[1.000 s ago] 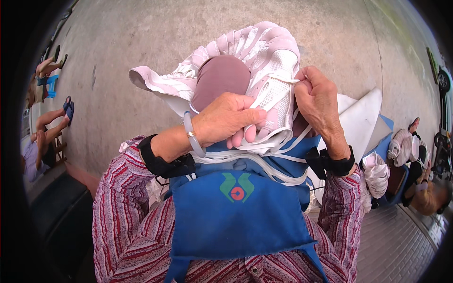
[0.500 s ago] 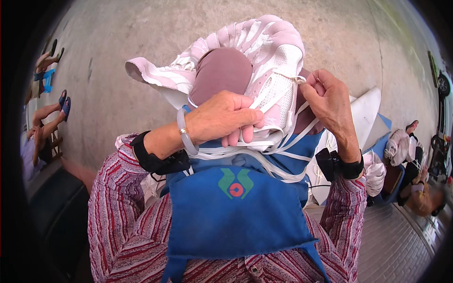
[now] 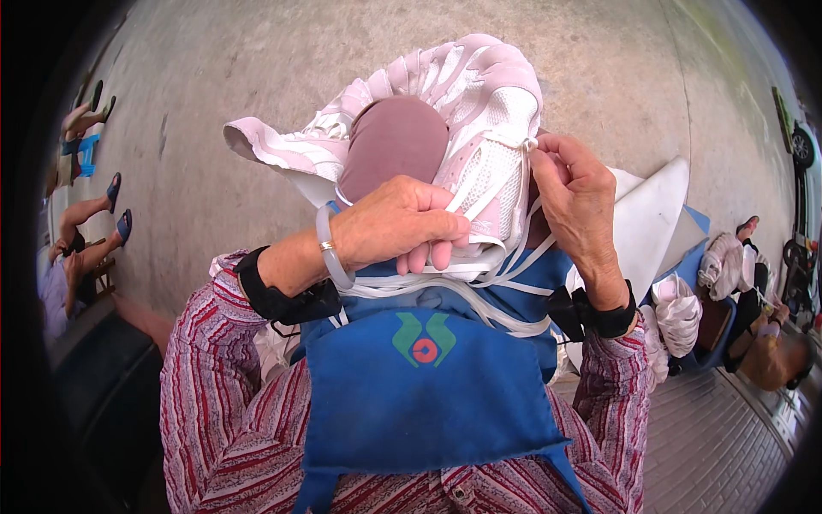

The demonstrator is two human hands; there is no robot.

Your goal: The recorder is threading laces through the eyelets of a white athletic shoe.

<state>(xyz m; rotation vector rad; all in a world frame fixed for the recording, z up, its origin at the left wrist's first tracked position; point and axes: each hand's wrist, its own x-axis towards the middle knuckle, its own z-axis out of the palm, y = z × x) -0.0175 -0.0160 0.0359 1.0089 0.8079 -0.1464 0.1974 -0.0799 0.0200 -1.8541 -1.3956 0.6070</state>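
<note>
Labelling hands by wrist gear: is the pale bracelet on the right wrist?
No, the bracelet circles the wrist of the left hand.

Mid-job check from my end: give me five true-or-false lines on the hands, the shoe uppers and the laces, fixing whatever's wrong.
1. The right hand is at the right edge of the pink-and-white shoe uppers. True.
2. The left hand is well away from the uppers. False: it is at their near end, holding white laces.
3. Loose laces trail over blue cloth. True.
4. The pale bangle is on the right wrist. False: it is on the left wrist.
5. The apron is plain yellow. False: it is blue with a green and red emblem.
</note>
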